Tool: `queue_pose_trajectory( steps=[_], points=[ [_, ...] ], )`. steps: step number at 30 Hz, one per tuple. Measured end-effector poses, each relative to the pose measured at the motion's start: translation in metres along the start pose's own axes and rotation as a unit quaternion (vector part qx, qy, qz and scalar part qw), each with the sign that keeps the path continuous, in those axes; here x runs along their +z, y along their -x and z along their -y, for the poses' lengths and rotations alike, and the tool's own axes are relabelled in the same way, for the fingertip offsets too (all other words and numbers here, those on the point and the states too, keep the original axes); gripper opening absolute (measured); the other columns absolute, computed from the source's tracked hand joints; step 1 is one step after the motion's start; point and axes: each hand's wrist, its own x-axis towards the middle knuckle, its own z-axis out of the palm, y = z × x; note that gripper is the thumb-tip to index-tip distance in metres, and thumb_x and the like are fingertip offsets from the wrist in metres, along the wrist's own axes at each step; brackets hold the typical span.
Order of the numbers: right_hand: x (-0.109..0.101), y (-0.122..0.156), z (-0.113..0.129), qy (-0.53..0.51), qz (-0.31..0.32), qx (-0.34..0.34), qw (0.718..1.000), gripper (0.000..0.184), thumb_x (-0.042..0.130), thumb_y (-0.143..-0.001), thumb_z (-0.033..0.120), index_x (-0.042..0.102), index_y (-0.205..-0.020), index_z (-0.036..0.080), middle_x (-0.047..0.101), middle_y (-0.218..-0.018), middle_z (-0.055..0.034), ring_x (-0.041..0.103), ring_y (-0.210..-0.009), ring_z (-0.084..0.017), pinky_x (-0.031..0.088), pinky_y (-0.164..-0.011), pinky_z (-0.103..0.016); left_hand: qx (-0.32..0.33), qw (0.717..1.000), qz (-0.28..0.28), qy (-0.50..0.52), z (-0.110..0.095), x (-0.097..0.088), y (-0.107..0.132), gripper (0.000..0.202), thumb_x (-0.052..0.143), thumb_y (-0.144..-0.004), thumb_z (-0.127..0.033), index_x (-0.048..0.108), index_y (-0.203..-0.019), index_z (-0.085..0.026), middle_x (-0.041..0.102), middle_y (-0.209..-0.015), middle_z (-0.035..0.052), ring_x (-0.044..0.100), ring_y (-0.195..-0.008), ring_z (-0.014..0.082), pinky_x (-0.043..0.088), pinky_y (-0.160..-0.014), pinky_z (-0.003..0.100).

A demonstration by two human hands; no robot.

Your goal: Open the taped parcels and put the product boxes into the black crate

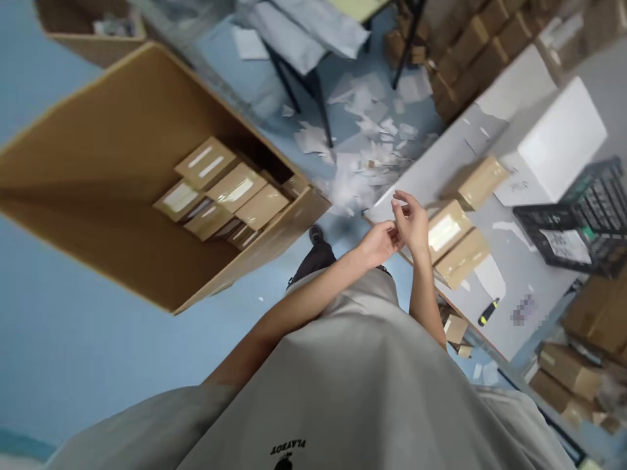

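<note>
In the head view my left hand (378, 244) and my right hand (412, 222) meet in front of my waist, beside the corner of a grey-white worktable (526, 294). The left hand's fingers are curled in, and whatever they may pinch is too small to make out. Loosely bent, the right hand's fingers stand apart with nothing visible between them. Close to the right wrist, taped brown cardboard boxes (448, 232) lie on the table, one bearing a white label. Farther back is another taped box (482, 181).
At left stands a large open carton (235, 277) with several small taped boxes (238, 187) inside. Paper scraps (362, 156) litter the blue floor. On the table are a white box (561, 143), a black crate (553, 232) and a yellow-black cutter (488, 313). Cartons (482, 46) are stacked behind.
</note>
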Motion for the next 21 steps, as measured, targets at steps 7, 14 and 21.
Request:
queue_pose_trajectory(
  steps=[7, 14, 21],
  points=[
    [0.19, -0.03, 0.12, 0.02, 0.226, -0.095, 0.969, 0.058, 0.063, -0.119, 0.071, 0.085, -0.146, 0.025, 0.089, -0.144, -0.0164, 0.088, -0.123, -0.034, 0.07, -0.119, -0.051, 0.14, 0.973, -0.05, 0.177, -0.162, -0.142, 0.073, 0.017, 0.068, -0.089, -0.011, 0.079, -0.098, -0.02, 0.084, -0.091, 0.0041, 0.077, -0.081, 0.0173, 0.061, -0.079, 0.027],
    [0.315, -0.033, 0.182, 0.095, 0.39, -0.104, 0.91, 0.045, 0.066, -0.122, 0.053, 0.082, -0.155, 0.027, 0.086, -0.153, -0.0123, 0.088, -0.131, -0.032, 0.068, -0.123, -0.046, 0.211, 0.915, -0.144, 0.313, -0.232, -0.297, 0.123, 0.04, 0.067, -0.091, -0.007, 0.08, -0.127, -0.019, 0.086, -0.098, 0.0038, 0.077, -0.082, 0.0163, 0.063, -0.08, 0.026],
    [0.398, -0.085, 0.164, 0.256, 0.479, -0.011, 0.839, 0.04, 0.071, -0.119, 0.034, 0.083, -0.154, 0.02, 0.091, -0.143, -0.0141, 0.086, -0.139, -0.037, 0.063, -0.128, -0.05, 0.205, 0.839, -0.313, 0.394, -0.274, -0.426, 0.104, 0.024, 0.064, -0.098, -0.01, 0.076, -0.115, -0.023, 0.082, -0.107, 0.0086, 0.079, -0.098, 0.0185, 0.064, -0.089, 0.025]
  ],
)
